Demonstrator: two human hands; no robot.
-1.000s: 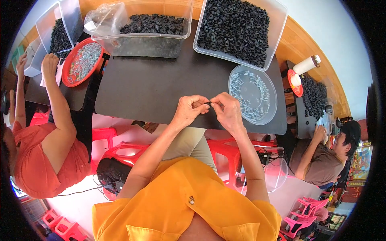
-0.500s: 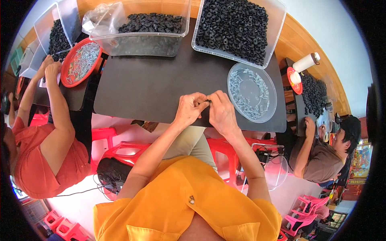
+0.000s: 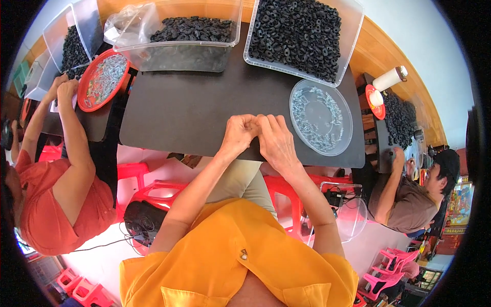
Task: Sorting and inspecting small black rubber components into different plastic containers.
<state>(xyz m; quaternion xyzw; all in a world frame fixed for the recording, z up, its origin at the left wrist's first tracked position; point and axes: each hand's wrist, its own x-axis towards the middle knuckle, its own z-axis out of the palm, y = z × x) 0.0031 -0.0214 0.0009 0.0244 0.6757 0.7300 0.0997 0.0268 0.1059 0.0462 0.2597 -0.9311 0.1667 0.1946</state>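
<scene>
My left hand point(image 3: 239, 135) and my right hand point(image 3: 276, 141) meet above the front edge of the dark table point(image 3: 179, 110). Both have their fingers closed in a pinch, fingertips touching. A small black plastic part showed between them half a second ago; my fingers now cover it. To the right of my right hand lies a round clear dish point(image 3: 313, 121) with many small silvery screws spread in a ring. Beyond it stands a clear bin point(image 3: 354, 38) full of small black ring-like parts point(image 3: 294, 41).
Another clear bin point(image 3: 184, 59) with flat black parts stands at the back left, beside a plastic bag point(image 3: 128, 23). A co-worker in red point(image 3: 66, 199) works at the left near a red tray point(image 3: 92, 105). At the right, a co-worker in brown point(image 3: 404, 204) sits by a black pile point(image 3: 399, 120).
My hands have shifted slightly left and turned, so the black part is now hidden. The right co-worker's hand has moved slightly up toward the black pile.
</scene>
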